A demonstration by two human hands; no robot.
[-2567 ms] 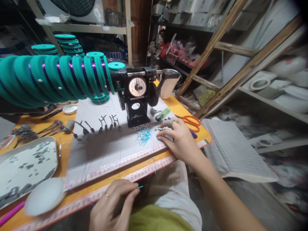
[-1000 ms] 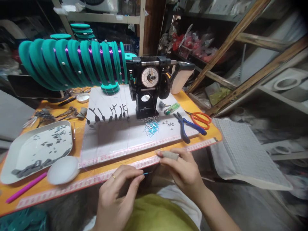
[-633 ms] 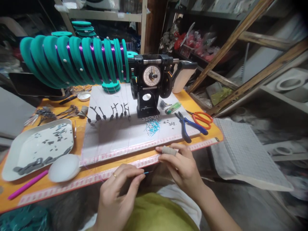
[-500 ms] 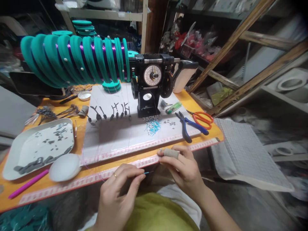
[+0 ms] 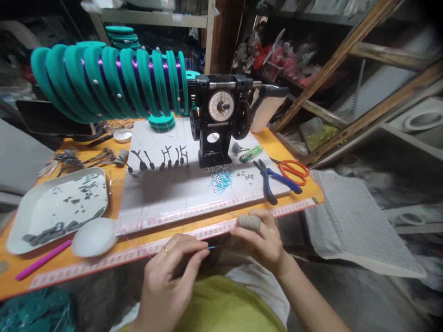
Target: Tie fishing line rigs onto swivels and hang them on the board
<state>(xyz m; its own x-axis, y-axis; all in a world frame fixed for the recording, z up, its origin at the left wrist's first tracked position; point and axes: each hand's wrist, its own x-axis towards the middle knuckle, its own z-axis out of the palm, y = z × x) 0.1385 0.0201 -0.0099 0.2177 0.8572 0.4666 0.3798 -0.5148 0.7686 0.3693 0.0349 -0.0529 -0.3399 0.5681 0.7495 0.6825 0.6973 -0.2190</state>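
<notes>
My left hand (image 5: 175, 272), a ring on one finger, pinches a thin blue stick (image 5: 212, 247) between thumb and forefinger, just beyond the table's front edge. A dark fine tip points from the stick to the right. To its right my right hand (image 5: 261, 240) is curled with thumb and fingers together; a grey-beige wrap (image 5: 249, 223) covers one finger. Whatever those fingertips hold is too small to make out. Beyond the hands lies a pile of blue sticks with whitish ends (image 5: 221, 180), beside small metallic bits (image 5: 246, 175) on a white board (image 5: 152, 198).
Behind stands a black winding machine (image 5: 216, 124) carrying a row of teal spools (image 5: 114, 83). Blue-handled pliers (image 5: 268, 182), orange scissors (image 5: 294, 171) and a green cutter (image 5: 251, 154) lie right. A white tray (image 5: 20, 221), white dish (image 5: 94, 237) and pink pen (image 5: 43, 260) are left.
My right hand has shifted slightly, and its wrapped finger has curled in over the thumb. The left hand keeps its pinch on the blue stick. The view has tilted a little.
</notes>
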